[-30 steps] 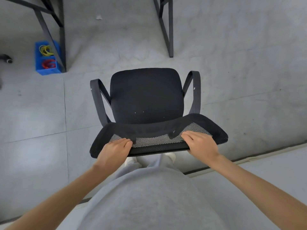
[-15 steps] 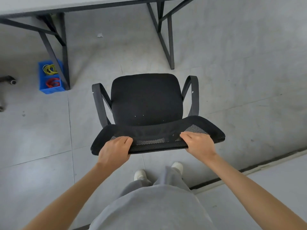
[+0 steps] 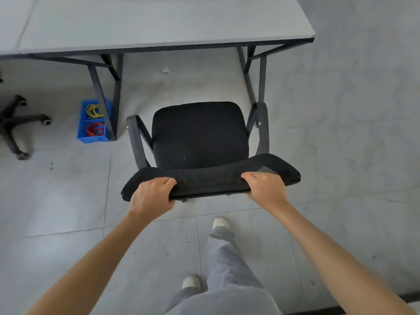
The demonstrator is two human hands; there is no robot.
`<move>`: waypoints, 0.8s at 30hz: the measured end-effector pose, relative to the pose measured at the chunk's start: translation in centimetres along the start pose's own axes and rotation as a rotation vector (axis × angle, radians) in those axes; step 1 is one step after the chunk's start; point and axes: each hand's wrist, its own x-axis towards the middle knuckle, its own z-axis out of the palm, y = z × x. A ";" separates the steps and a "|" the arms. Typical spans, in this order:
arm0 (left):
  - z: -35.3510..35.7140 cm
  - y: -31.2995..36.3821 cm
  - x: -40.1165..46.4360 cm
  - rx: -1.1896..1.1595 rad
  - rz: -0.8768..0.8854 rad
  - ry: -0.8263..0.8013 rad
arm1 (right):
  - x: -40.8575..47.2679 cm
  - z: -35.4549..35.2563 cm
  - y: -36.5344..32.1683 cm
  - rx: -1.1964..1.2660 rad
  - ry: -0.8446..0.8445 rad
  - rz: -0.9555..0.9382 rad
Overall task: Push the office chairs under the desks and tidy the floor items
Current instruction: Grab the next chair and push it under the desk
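At 6 o'clock of black mesh chair (image 3: 200, 135): left hand (image 3: 151, 196), right hand (image 3: 266, 189) gripping curved backrest top, arms outstretched.

Both bare arms reach forward and slightly inward, nearly straight at the elbows. The left hand (image 3: 151, 196) curls over the top edge of the chair backrest (image 3: 211, 178), fingers on the far side and thumb underneath on the near side. The right hand (image 3: 264, 189) grips the same edge further right, knuckles up, fingers bent over the rim. Below, grey-trousered legs stand mid-stride, the right foot ahead of the left.
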 end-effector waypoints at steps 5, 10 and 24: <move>-1.5 -4.0 6.6 0.029 -0.070 -0.022 | 8.5 0.5 1.5 -0.011 -0.007 -0.037; -2.3 -8.1 12.9 0.018 -0.111 -0.082 | 16.1 0.8 2.8 -0.004 -0.023 -0.055; -4.8 -21.1 31.9 -0.001 -0.165 -0.147 | 39.9 2.2 5.4 -0.010 0.002 -0.025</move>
